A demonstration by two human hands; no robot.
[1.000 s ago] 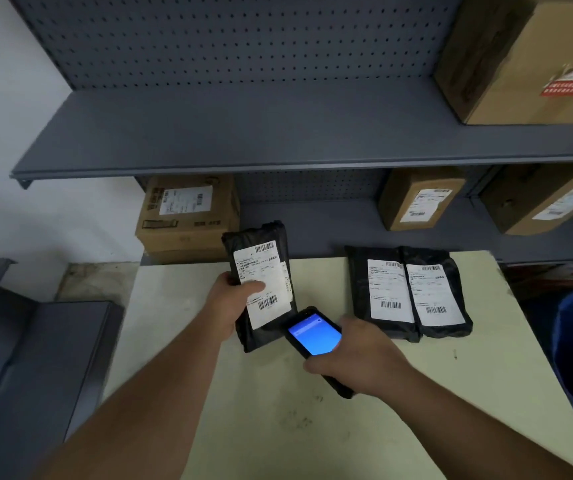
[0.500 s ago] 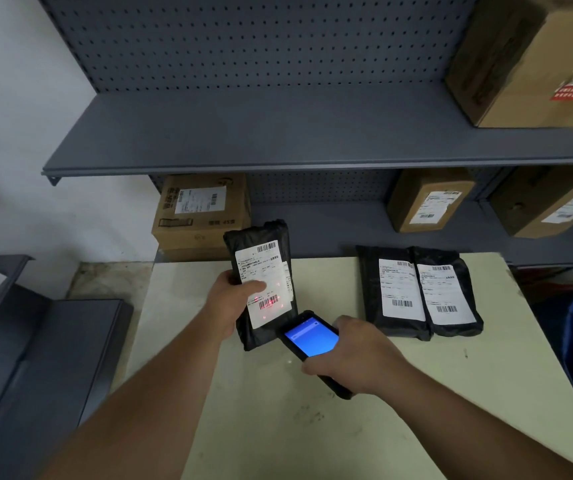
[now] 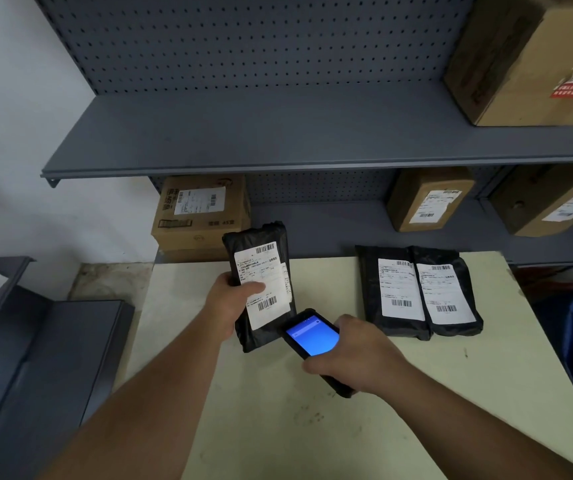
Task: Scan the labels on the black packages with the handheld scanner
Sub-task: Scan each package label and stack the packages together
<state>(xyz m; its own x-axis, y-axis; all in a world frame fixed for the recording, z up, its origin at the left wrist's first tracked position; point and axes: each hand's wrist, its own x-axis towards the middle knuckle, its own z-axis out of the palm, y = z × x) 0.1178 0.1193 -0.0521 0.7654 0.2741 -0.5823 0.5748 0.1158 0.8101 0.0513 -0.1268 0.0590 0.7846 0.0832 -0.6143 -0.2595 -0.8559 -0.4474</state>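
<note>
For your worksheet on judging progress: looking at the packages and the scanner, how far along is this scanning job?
Nothing shows as finished. In hand: the left hand holds one black package label up, while the right hand aims the handheld scanner, screen lit blue, at its lower barcode. No red beam shows on the label now. Left: two black packages lie side by side on the table, seemingly waiting.

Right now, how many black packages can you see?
3. One package is held up in the left hand; two more lie side by side on the table. None seems hidden.
</note>
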